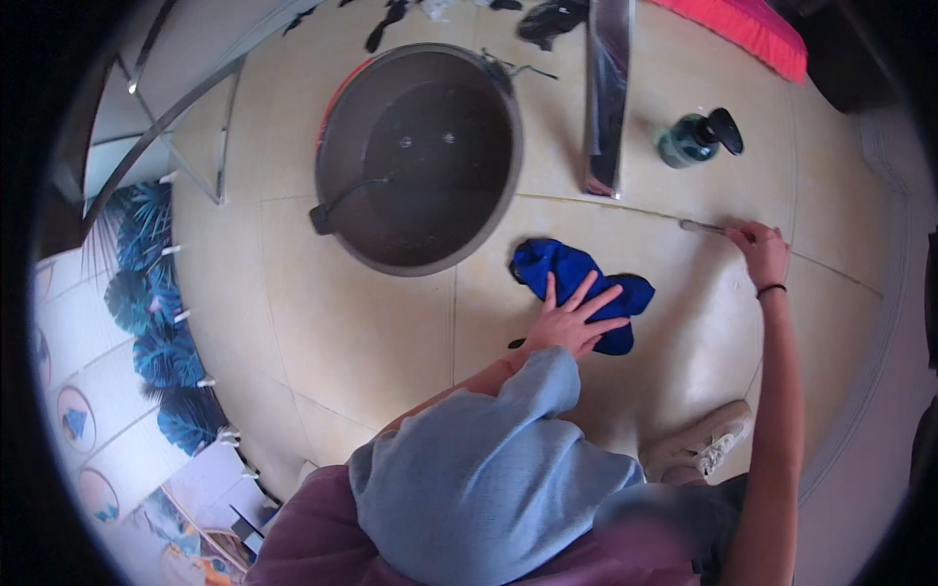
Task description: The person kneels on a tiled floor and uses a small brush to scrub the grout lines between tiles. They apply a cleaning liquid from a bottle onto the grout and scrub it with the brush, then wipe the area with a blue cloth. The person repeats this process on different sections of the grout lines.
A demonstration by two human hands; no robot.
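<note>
A dark blue cloth (546,260) lies bunched on the beige tiled floor (374,329). Flat on top of it rests my left hand (571,322), its fingers spread and not gripping. Farther right, my right hand (762,253) pinches a thin, stick-like tool (701,226) whose free end points left along a tile joint; its kind cannot be told. A black band circles my right wrist. Up and to the left of the cloth stands a large brown basin (440,161) with water in it and a dark, thin-handled thing over its near left rim.
A green pump bottle (687,141) stands at the upper right, beside a long shiny metal strip (607,95). Black scraps (553,22) lie at the top edge. A pink-red fringed fabric (762,36) is at the upper right. Metal furniture legs (223,139) stand at the left.
</note>
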